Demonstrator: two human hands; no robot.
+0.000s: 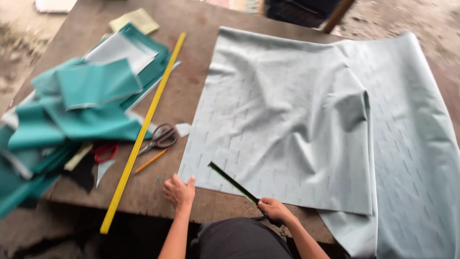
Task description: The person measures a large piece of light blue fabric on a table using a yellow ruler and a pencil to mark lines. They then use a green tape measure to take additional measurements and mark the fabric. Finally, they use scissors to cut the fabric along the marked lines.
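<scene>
Pale grey-blue fabric (287,120) spread over the wooden table (191,86), near edge just in front of the body. Right hand (274,209) clamped on the end of a dark ruler (233,182) slanting across the cloth's near left corner. Left hand (179,192) flat on the bare wood just beside that corner, fingers together, thumb out. Best done by squaring the ruler to the cloth edge and smoothing the wrinkles first (scissors (160,137), pencil (150,160) and yellow straightedge (143,129) close by).

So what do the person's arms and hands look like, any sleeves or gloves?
Both forearms are bare, with no sleeves reaching them. The left hand and right hand wear no gloves; no rings or watch can be made out. Dark clothing shows at the torso below.
</scene>
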